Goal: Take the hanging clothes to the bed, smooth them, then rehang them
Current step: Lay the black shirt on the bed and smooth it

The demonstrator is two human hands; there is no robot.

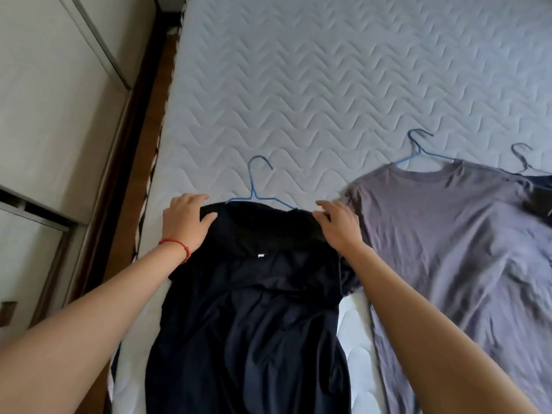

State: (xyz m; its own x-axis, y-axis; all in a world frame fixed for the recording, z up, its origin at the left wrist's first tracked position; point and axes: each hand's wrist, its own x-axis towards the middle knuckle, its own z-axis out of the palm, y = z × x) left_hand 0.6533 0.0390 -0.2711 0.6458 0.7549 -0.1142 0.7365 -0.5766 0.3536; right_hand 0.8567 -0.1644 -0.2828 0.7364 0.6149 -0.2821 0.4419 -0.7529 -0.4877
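bed (298, 85): white quilted mattress, fills most of view, wavy stitch pattern
black shirt (254, 309): flat on bed at 6 o'clock, collar toward 12, body wrinkled, small white tag below collar
blue hanger (254, 192): inside black shirt, hook sticks out past collar toward 12 o'clock
left hand (185, 222): on black shirt's left shoulder, 9 o'clock of collar; grip: fingers curled over shoulder edge, thumb on fabric, clamped on shirt
right hand (337, 228): on black shirt's right shoulder, 3 o'clock of collar; grip: fingertips pinch shoulder fabric
red string (179, 245): round left wrist
grey shirt (463, 249): flat on bed at 3 o'clock of black shirt, just beside it, on second blue hanger (418, 150)
third hanger (522, 156): far 3 o'clock edge, dark garment under it, mostly cut off
wardrobe doors (44, 115): 9 o'clock, beside bed
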